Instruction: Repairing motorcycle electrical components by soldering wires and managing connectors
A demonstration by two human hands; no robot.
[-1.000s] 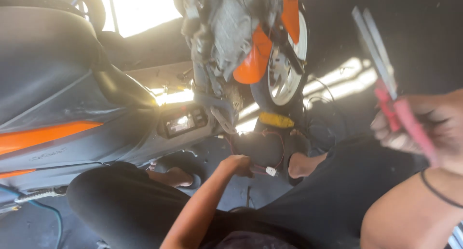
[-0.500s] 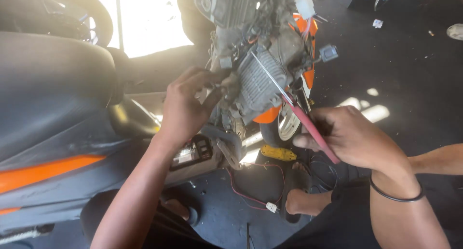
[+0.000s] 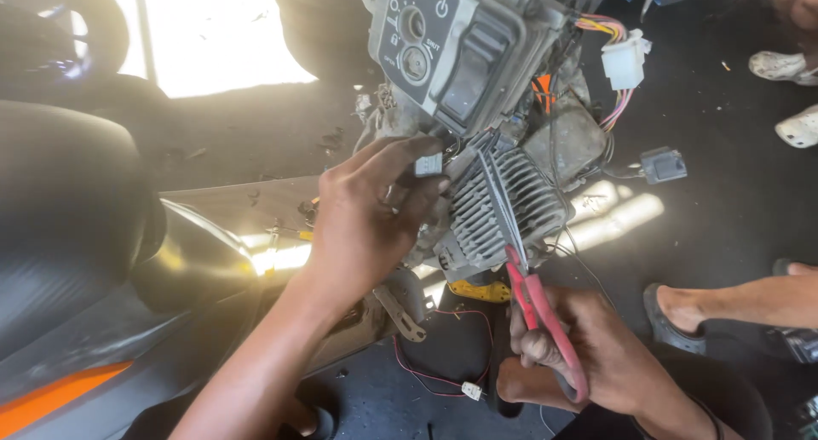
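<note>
Dark floor (image 3: 733, 201), finned block (image 3: 503, 210) — pliers (image 3: 532, 278), dangling wires (image 3: 618, 91)

- Left hand (image 3: 368, 223) pinched a small grey connector (image 3: 429, 165) beside the finned block (image 3: 503, 206).
- Right hand (image 3: 596, 355) gripped red-handled pliers (image 3: 532, 291), tips apparently at the fins.

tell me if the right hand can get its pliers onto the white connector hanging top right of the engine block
Probably yes. The right hand holds red-handled pliers with the tips up against the finned grey block. The white connector dangles free on its coloured wires, nothing covering it. The left hand is off to the other side.
</note>
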